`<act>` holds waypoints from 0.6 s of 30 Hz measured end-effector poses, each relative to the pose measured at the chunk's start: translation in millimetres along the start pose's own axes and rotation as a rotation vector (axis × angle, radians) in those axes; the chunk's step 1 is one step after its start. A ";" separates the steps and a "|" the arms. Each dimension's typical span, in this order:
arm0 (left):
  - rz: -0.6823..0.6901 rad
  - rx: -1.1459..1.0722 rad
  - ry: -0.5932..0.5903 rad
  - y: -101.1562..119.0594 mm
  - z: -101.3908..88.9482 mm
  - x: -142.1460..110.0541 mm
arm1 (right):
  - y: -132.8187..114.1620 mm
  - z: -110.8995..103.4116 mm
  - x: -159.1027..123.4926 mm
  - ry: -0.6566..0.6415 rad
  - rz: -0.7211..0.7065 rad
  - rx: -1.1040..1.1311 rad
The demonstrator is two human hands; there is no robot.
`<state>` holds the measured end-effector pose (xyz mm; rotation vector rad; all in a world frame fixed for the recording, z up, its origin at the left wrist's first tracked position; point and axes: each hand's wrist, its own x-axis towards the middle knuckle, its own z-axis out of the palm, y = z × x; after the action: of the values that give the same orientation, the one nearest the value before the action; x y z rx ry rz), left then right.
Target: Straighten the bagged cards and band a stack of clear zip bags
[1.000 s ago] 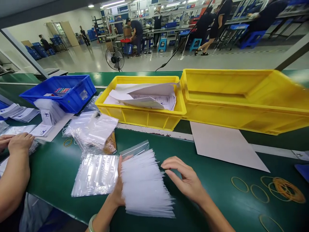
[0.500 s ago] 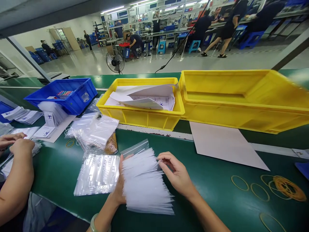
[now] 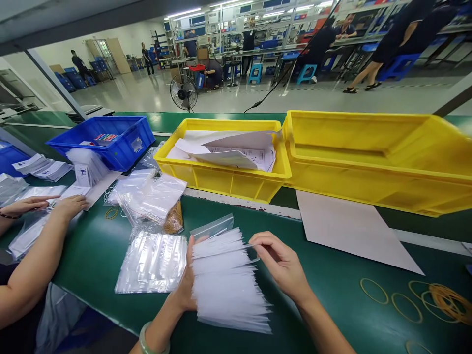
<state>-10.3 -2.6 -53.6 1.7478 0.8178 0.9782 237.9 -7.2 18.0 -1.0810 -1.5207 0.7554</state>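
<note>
A thick stack of translucent plastic bags (image 3: 230, 290) rests in my left hand (image 3: 187, 282), whose fingers wrap around its left side. At the stack's right edge, my right hand (image 3: 282, 263) pinches the edge of one bag between thumb and fingertips, drawn slightly out from the others. One clear bag (image 3: 212, 227) sticks out beyond the top of the stack. Left of my left hand lies a flat pile of clear plastic bags (image 3: 152, 263) on the green table (image 3: 320, 314). Behind that pile are more loose clear bags (image 3: 157, 196) and a bag of rubber bands (image 3: 173, 219).
A yellow bin (image 3: 221, 182) with papers stands behind, beside a larger yellow bin (image 3: 376, 182). A grey-white sheet (image 3: 350, 231) lies under its front. Loose rubber bands (image 3: 446, 302) are at right. A blue bin (image 3: 121, 152) stands at left, where a co-worker's hands (image 3: 70, 206) handle bagged papers.
My right hand has pulled the pinched bag a little out to the right of the stack. The co-worker's hands have moved toward the papers. The view has shifted slightly.
</note>
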 end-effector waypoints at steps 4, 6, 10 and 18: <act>0.116 0.019 0.055 0.6 2.7 -0.5 | 6.0 -3.8 -13.6 -0.001 0.044 0.107; 0.124 0.017 0.061 0.9 3.4 -0.1 | 8.3 -4.2 -21.1 0.000 0.057 0.188; 0.101 0.022 0.051 2.3 2.9 1.0 | 11.8 -2.1 -25.0 0.017 -0.026 0.182; 0.043 -0.028 0.050 6.9 -1.5 1.7 | 5.1 -2.7 -10.9 -0.008 -0.124 0.009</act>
<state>-10.2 -2.9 -46.4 1.7290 0.7979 1.0609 241.9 -15.4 9.8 -0.9688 -1.5741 0.6808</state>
